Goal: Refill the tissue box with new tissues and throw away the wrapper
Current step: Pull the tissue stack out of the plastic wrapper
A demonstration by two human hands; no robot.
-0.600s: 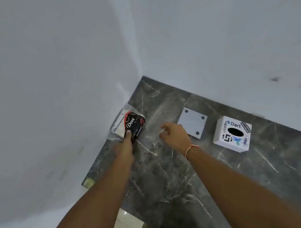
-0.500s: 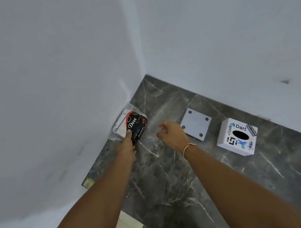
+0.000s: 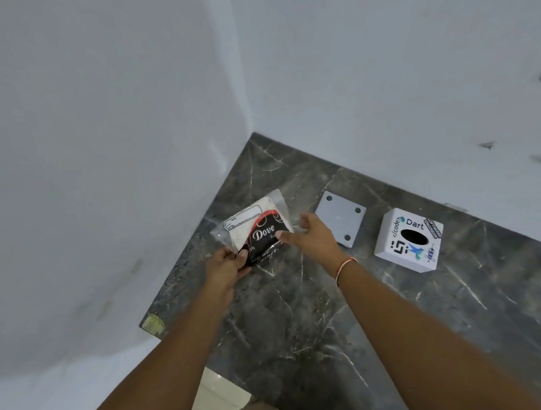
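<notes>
Wrapper unopened: left hand grips the tissue pack by its near corner, right hand open, fingers at its edge. Tissue box and its base plate lie apart on the counter; filling, closing and binning all appear left.

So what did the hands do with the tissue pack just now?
The left hand, which was only pressing on the tissue pack by the wall, has gripped its near end and pulled it away from the wall, apparently lifting it. The right hand has moved in and touches its right edge with open fingers. The grey plate and tissue box have not moved on the counter.
</notes>
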